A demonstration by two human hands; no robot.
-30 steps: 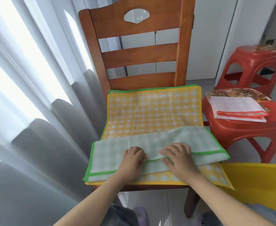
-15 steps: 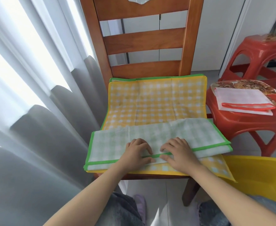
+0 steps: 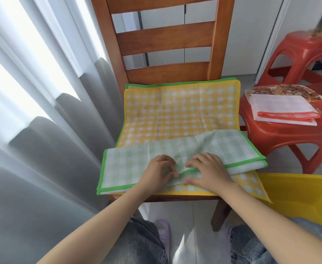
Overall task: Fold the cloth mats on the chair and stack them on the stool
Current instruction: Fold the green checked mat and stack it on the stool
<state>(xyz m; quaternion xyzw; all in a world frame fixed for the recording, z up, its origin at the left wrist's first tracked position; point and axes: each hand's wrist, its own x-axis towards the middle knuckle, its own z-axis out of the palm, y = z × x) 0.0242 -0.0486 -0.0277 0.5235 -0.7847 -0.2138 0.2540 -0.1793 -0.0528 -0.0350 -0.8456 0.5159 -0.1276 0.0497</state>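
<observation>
On near edge of brown wooden chair point(image 3: 166, 37) seat: folded green-checked cloth mat point(image 3: 175, 155) lying across yellow-checked cloth mat point(image 3: 179, 111). Left hand point(image 3: 159, 173) and right hand point(image 3: 208, 172) side by side, each grip pinching mat's green hem at mid-edge, hem lifted slightly. Right, on near red plastic stool point(image 3: 289, 138): folded white mat with red trim point(image 3: 282, 109).

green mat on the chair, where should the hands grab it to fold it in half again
Take the green mat by its left short end, pinching both layers at the green-bound corners, from the curtain side. It lies as a long strip across the chair front, so that end swings over to the right end.
</observation>
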